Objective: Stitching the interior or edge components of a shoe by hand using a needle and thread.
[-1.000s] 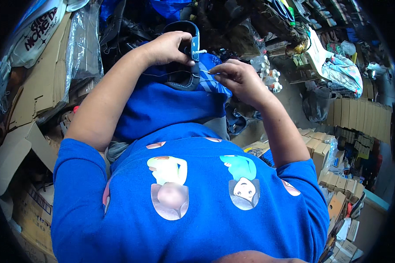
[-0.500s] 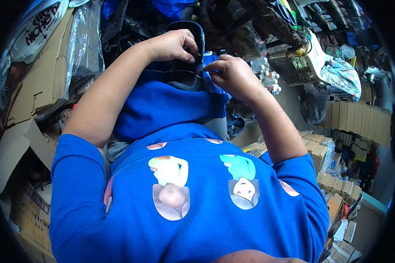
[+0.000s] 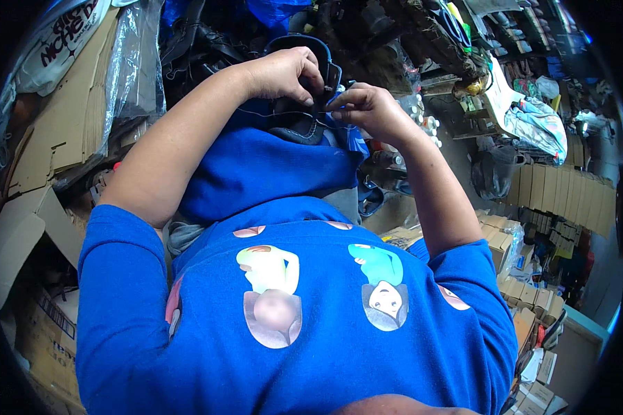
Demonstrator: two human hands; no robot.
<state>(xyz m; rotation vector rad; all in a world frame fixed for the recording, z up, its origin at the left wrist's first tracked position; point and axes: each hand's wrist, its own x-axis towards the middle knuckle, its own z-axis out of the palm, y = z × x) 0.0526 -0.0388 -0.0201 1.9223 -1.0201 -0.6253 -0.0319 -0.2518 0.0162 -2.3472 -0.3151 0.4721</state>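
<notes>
On my lap, over blue cloth, lies a dark shoe with pale stitching along its edge. My left hand is closed at the shoe's upper part, thumb and fingers curled in; the fingertips are partly hidden against the dark material. Close by on the right, my right hand pinches at the shoe's side, where a thin thread runs across the shoe. Whether a needle or other small tool sits in the right fingers is too small to tell.
Flattened cardboard and clear plastic wrap are stacked at the left. Small white-capped bottles stand right of my right hand. Further right are a grey bag and rows of boxes. Dark straps lie beyond the shoe.
My left hand has shifted slightly right along the shoe's upper part. The shoe has tilted a little to the right, and my right hand's fingers have changed their pose beside it.
</notes>
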